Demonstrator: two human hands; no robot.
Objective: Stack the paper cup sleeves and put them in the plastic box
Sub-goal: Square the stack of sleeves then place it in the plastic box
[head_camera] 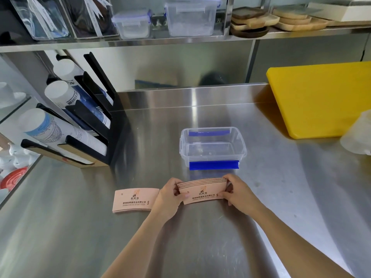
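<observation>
A stack of several pink paper cup sleeves [202, 191] stands on its edge on the steel counter, held at both ends. My left hand [170, 194] grips its left end and my right hand [235, 190] grips its right end. A second small pile of flat sleeves [133, 199] lies on the counter just left of my left hand. The clear plastic box [212, 147], with no lid and with blue clips, sits just behind the held stack and has nothing in it.
A black cup dispenser [86, 125] with paper cups stands at the left. A yellow cutting board [321, 101] lies at the back right, a white translucent object [359, 135] at the right edge. Lidded boxes [190, 17] and wooden trays [281, 19] sit on the shelf above.
</observation>
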